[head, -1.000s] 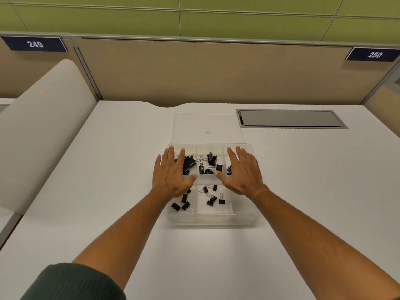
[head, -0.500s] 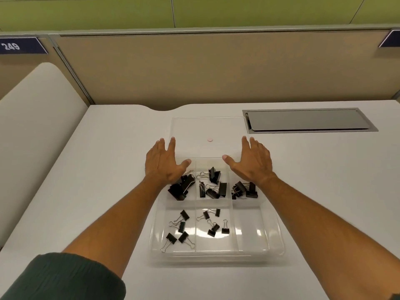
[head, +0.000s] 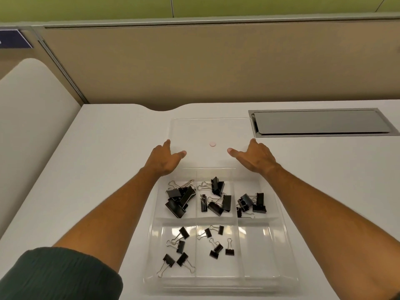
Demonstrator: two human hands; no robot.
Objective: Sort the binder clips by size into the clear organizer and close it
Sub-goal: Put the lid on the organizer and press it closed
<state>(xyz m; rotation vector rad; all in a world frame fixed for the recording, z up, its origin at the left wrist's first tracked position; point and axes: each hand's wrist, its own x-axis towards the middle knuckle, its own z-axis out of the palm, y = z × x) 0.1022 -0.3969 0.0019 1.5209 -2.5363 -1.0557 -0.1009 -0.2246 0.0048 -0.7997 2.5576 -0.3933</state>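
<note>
A clear organizer [head: 285,245] with six compartments lies on the white desk. Its far row holds large black binder clips [head: 179,198], medium ones [head: 216,198] and somewhat smaller ones [head: 251,203]. The near left [head: 179,250] and near middle [head: 218,241] compartments hold small clips; the near right one is bare. The clear lid [head: 207,131] lies flat behind the organizer, with a small pink dot on it. My left hand [head: 162,159] rests at the lid's left edge and my right hand [head: 255,156] at its right edge, fingers spread, thumbs on the lid.
A grey metal cable hatch [head: 320,122] is set into the desk right of the lid. A beige partition wall [head: 216,66] stands behind the desk, and a white rounded divider [head: 28,126] rises on the left.
Both hands have moved away from over the organizer's compartments, forward to the two sides of the lid. The view has tipped down and closer.
</note>
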